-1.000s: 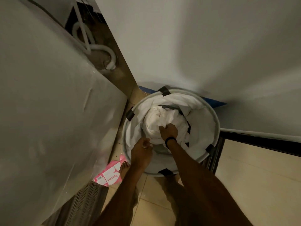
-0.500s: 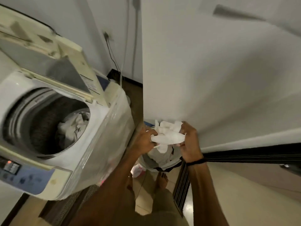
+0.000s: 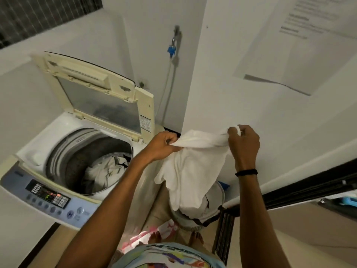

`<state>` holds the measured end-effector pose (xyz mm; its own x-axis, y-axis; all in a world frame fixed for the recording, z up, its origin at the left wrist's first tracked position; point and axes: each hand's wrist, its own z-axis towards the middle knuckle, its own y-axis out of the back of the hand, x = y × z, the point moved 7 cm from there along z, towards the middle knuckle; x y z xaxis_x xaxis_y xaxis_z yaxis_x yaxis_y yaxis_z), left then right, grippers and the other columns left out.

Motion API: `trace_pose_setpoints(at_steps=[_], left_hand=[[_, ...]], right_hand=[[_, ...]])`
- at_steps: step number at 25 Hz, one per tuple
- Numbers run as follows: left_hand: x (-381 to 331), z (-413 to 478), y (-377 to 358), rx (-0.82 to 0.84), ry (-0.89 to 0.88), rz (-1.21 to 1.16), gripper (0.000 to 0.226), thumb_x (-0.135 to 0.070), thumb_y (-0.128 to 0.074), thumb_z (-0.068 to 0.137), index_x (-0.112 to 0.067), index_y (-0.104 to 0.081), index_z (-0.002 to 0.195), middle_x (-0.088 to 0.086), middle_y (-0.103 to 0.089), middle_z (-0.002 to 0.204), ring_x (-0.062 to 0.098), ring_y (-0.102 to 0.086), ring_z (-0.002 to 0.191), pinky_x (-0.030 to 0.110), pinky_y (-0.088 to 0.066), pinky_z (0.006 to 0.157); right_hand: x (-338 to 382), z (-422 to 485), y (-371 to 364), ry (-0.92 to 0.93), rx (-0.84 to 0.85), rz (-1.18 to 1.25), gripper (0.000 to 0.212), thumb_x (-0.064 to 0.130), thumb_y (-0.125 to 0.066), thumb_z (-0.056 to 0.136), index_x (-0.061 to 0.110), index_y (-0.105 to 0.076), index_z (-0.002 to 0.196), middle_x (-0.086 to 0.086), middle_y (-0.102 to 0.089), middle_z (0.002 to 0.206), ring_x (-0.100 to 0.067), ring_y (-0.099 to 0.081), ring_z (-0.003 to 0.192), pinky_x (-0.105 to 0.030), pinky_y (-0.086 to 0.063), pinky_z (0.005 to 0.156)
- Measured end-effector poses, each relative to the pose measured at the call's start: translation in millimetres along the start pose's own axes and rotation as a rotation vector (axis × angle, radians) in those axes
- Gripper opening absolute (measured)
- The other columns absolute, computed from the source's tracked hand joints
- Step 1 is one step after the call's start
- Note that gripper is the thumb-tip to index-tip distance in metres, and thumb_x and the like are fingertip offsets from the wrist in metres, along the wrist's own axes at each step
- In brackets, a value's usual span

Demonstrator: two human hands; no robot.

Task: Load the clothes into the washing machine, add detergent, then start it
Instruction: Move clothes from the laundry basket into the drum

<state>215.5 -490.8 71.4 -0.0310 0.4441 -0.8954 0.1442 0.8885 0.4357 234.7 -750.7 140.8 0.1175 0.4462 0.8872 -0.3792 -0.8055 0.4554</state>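
Observation:
A white garment (image 3: 190, 165) hangs stretched between both hands, above the laundry basket (image 3: 216, 206) on the floor. My left hand (image 3: 164, 145) grips its left top edge, and my right hand (image 3: 244, 144) pinches the right top edge. To the left stands the top-loading washing machine (image 3: 48, 144) with its lid (image 3: 100, 95) raised. Pale clothes (image 3: 104, 171) lie in the bottom of its drum. The control panel (image 3: 48, 196) at the front is lit.
A white wall (image 3: 270, 93) with a taped paper sheet rises close on the right. A tap with a blue fitting (image 3: 172, 49) and hose sits on the back wall. A pink-and-white packet (image 3: 154, 235) lies on the floor by my bare feet. A dark sliding-door track (image 3: 309, 190) runs at right.
Both hands lifted the white garment out of the basket and raised it, spreading it wide. The view swung up from the basket to take in the open machine.

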Motion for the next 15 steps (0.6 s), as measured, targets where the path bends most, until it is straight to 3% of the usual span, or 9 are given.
trace_pose_setpoints(at_steps=[2, 6, 11, 15], left_hand=[[-23, -20, 41, -0.092, -0.017, -0.046, 0.034, -0.008, -0.071, 0.086, -0.010, -0.042, 0.068, -0.003, -0.041, 0.066, 0.001, -0.038, 0.057, 0.019, -0.030, 0.057], [-86, -70, 145, -0.382, -0.101, -0.161, 0.029, 0.000, -0.065, 0.087, -0.003, -0.041, 0.071, 0.004, -0.039, 0.066, 0.011, -0.038, 0.056, 0.021, -0.033, 0.044], [-164, -131, 277, -0.663, -0.346, -0.049, 0.028, -0.003, -0.066, 0.084, -0.016, -0.047, 0.070, -0.003, -0.047, 0.067, 0.012, -0.049, 0.056, 0.028, -0.045, 0.044], [-166, -156, 346, -0.811, -0.336, 0.042, 0.022, -0.003, -0.066, 0.082, -0.014, -0.049, 0.072, -0.004, -0.054, 0.069, 0.013, -0.057, 0.055, 0.033, -0.053, 0.051]], right_hand=[[33, -11, -9, 0.002, 0.104, 0.298, 0.012, 0.020, -0.057, 0.081, 0.013, -0.065, 0.084, -0.004, -0.066, 0.085, -0.024, -0.064, 0.080, -0.052, -0.060, 0.070], [141, -45, -31, 0.106, 0.412, 0.744, 0.013, 0.008, -0.047, 0.085, 0.015, -0.058, 0.086, -0.012, -0.057, 0.092, -0.031, -0.065, 0.086, -0.046, -0.061, 0.064], [276, -79, -64, 0.353, 0.579, 0.976, 0.010, 0.006, -0.048, 0.083, 0.014, -0.054, 0.081, -0.003, -0.057, 0.083, -0.023, -0.059, 0.086, -0.046, -0.054, 0.074], [340, -98, -110, 0.407, 0.647, 0.999, 0.007, 0.007, -0.050, 0.082, 0.011, -0.055, 0.083, -0.001, -0.058, 0.080, -0.020, -0.059, 0.080, -0.039, -0.054, 0.069]])
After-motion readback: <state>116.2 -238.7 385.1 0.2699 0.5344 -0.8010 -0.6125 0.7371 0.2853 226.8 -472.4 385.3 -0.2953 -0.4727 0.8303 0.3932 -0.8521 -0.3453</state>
